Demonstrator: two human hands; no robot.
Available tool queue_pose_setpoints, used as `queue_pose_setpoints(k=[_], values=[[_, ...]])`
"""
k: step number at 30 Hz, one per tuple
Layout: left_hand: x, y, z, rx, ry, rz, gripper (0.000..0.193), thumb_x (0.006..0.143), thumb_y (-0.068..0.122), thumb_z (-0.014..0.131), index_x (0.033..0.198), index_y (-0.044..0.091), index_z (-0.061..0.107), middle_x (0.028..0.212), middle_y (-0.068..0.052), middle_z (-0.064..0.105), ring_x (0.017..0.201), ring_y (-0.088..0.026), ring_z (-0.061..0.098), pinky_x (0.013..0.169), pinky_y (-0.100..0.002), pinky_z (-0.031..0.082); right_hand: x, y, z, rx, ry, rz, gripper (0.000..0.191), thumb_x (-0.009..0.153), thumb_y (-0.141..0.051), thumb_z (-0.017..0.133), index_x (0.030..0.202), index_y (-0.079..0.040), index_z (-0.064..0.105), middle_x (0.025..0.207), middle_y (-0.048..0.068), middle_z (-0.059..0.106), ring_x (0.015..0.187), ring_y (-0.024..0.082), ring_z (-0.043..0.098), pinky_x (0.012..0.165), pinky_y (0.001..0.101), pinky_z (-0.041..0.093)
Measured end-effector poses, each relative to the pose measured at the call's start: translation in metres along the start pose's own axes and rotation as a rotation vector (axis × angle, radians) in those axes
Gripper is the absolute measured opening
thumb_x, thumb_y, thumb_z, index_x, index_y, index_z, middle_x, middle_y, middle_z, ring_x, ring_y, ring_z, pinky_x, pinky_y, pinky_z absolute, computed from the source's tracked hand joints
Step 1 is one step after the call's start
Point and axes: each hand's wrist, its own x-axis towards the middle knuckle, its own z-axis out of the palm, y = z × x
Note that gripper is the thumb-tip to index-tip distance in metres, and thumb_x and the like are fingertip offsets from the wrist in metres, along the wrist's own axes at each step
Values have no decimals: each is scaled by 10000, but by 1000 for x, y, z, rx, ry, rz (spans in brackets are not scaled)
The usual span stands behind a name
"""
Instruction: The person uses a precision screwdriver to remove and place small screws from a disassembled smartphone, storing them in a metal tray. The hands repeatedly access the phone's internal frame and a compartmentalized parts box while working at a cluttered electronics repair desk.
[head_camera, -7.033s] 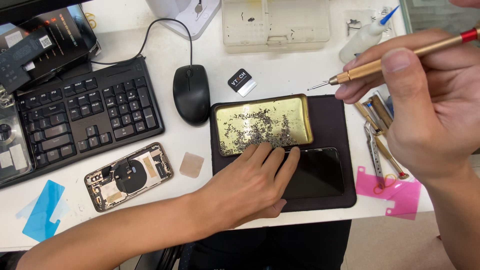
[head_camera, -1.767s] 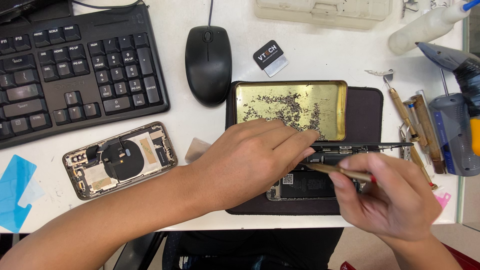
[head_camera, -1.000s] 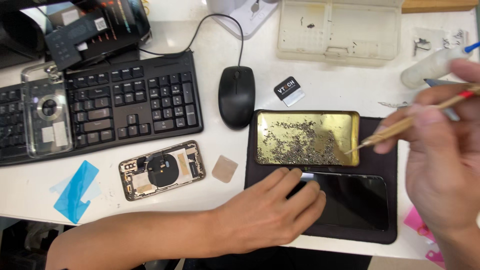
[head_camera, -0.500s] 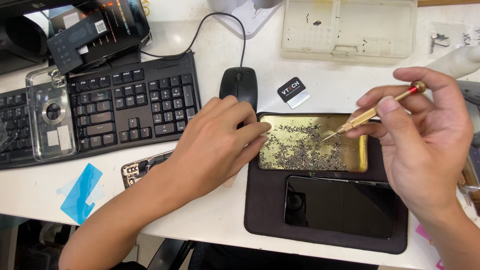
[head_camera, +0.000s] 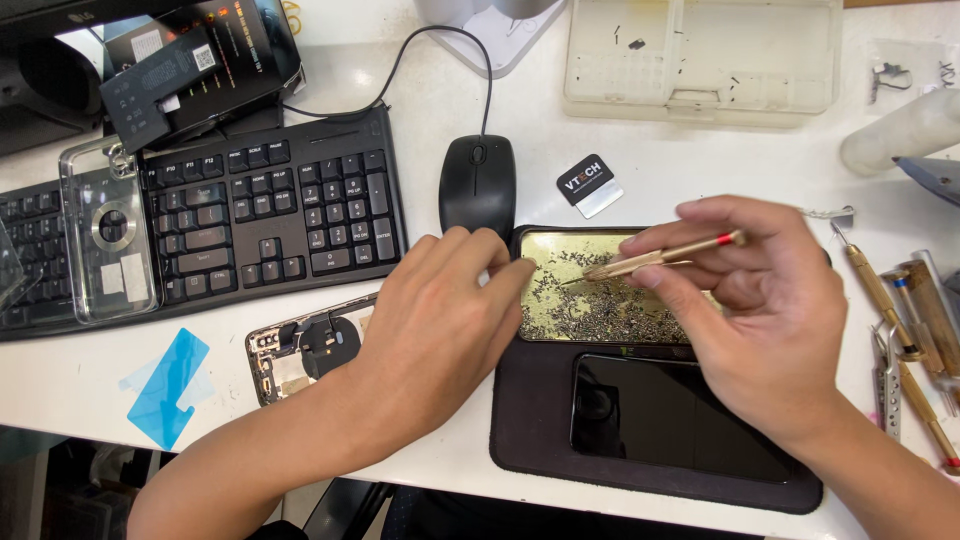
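Now, the gold tray (head_camera: 560, 318) of tiny screws (head_camera: 600, 305) sits between the two hands, on the far half of a black mat (head_camera: 530, 420). Right hand (head_camera: 765, 320) is closed in a pen grip on a slim gold screwdriver (head_camera: 665, 256), tip angled down and left into the scatter of screws. Left hand (head_camera: 440, 320) lies curled over the tray's left edge, fingertips touching the rim; whether it pinches a screw I cannot tell.

Judgement: picking one screw out of so many looks like the step in hand. To do it well, the tip should come down on a single screw at the thin edge of the heap, not the dense middle, and the left fingers should keep the tray from sliding. A light, steady lift matters; a jolt could scatter the lot.

Just nearer than the right hand, a dark phone (head_camera: 660, 415) lies flat on the same mat. Under the left wrist, an opened phone shell (head_camera: 300, 350) shows its insides. Beyond the left fingers, a black mouse (head_camera: 478, 185), then a keyboard (head_camera: 260, 215) further left. Right of the right hand, spare tools (head_camera: 900, 330) lie in a row.
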Motion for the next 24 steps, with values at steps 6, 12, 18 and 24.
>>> queue_pose_setpoints(k=[6,12,18,24], values=[[-4,-5,3,53,9,5,297,858,46,733,1129,-72,710,909,-105,588,825,-243,555,726,-381,441,3,8,7,-109,-25,-36,340,997,119,620,1291,74,456,1149,236,727,1142,291,759,950,343,613],[-5,-8,5,65,15,14,279,861,33,722,1121,-67,715,895,-100,583,820,-239,550,719,-378,434,4,11,13,-138,-26,-41,304,1006,125,613,1274,91,473,1158,243,715,1174,304,743,991,356,599],[-6,-7,6,58,12,13,268,855,39,716,1103,-64,716,887,-99,582,821,-239,549,721,-379,435,6,13,15,-144,-31,-32,299,999,123,619,1262,92,480,1150,238,719,1164,305,744,979,357,599],[-6,-8,6,29,-1,30,249,853,45,722,1085,-47,714,905,-100,589,835,-244,554,738,-386,444,5,13,15,-149,-27,-23,310,996,119,619,1271,90,480,1151,242,724,1158,302,744,974,352,599]])
